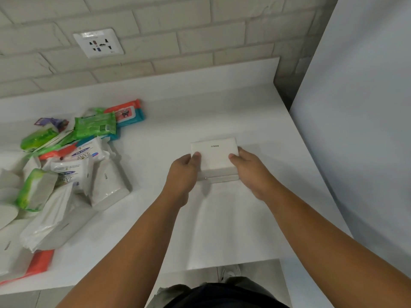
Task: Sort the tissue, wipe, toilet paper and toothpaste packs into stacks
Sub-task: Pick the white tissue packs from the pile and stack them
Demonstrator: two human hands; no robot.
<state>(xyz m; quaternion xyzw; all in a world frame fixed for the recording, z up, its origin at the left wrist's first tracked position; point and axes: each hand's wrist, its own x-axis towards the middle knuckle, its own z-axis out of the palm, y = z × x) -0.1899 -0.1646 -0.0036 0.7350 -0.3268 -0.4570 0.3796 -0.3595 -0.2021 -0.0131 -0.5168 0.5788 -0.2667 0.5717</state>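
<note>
Where white counter [169, 112] meets brick wall [178, 30], socket [99, 42], heaped packs [66, 170]

White tissue pack [214, 150] lies flat atop a second white pack [219, 177], mid-counter toward the right edge. Mixed green, red, white packs [73, 156] heaped at left edge.

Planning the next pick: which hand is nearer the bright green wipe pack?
Left. The left hand, gripping the white tissue pack, lies closer to the green wipe pack; the right hand is farther across.
</note>
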